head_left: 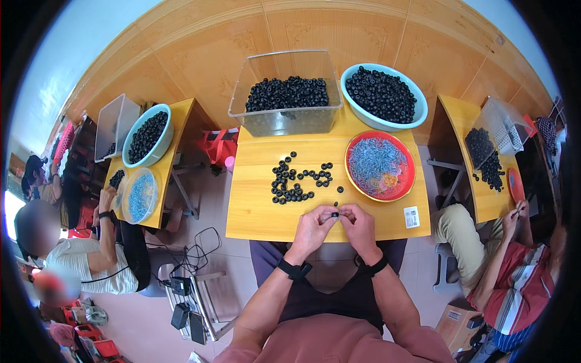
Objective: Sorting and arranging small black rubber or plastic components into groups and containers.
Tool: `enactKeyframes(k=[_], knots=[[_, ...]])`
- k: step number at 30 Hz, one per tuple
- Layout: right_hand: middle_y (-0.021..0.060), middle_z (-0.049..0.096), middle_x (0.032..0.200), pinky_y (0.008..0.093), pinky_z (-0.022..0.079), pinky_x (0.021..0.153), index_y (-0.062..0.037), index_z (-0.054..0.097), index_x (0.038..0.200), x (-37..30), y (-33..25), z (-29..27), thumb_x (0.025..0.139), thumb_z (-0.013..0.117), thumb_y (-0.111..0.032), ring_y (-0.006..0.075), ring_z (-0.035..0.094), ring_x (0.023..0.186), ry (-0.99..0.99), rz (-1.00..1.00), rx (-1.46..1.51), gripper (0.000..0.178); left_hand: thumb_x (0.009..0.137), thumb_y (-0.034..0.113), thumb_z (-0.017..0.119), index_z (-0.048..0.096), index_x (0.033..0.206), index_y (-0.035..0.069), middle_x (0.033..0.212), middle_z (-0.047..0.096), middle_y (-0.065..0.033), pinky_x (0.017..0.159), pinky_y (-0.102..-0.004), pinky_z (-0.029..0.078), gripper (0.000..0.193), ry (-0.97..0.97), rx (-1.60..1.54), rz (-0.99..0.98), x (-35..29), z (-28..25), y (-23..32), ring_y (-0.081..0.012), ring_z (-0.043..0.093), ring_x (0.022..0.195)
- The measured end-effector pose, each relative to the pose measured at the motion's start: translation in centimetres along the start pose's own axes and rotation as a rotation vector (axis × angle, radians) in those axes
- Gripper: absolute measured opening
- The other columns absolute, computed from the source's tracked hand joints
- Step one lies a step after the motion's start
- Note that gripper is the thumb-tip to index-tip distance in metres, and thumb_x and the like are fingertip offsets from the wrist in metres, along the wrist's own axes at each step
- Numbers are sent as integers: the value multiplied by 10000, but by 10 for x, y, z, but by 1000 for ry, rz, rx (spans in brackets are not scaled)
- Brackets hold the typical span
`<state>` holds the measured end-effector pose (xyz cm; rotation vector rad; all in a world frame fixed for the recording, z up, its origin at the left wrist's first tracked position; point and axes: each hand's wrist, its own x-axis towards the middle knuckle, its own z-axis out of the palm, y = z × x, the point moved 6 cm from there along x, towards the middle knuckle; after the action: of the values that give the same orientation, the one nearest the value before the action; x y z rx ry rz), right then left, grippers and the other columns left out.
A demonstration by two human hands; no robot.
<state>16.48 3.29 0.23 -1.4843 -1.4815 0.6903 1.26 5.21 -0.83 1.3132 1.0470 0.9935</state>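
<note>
Close to the table's front edge, my left hand pinches a small black round part between thumb and fingertips. My right hand meets it there with thumb and forefinger pressed together; whatever is between them is too small to make out. Just beyond the fingertips lies a tiny dark piece. Ahead and to the left, several loose black ring-shaped parts are spread on the wooden table. A red round tray of small thin blue pieces stands beyond my right hand.
At the back stand a clear plastic bin and a light blue basin, both filled with black parts. A white label is at the front right. Co-workers sit at a left table and a right table. Cables hang at lower left.
</note>
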Motion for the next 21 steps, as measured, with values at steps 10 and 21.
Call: enactKeyframes(k=[10, 21], knots=[[147, 739, 898, 355, 572, 714, -12, 687, 1042, -1, 4, -1, 884, 712, -20, 260, 739, 801, -1, 41, 43, 160, 942, 13, 709, 712, 1110, 5, 895, 702, -45, 705, -251, 510, 168, 27, 158, 131, -4, 0, 22, -81, 618, 768], [139, 722, 954, 450, 524, 763, -56, 668, 1044, -4, -14, -2, 924, 688, -129, 353, 684, 868, 60, -197, -145, 141, 918, 44, 751, 726, 1097, 1, 945, 754, -101, 747, -282, 564, 186, 117, 166, 88, -3, -9, 3, -125, 704, 821]])
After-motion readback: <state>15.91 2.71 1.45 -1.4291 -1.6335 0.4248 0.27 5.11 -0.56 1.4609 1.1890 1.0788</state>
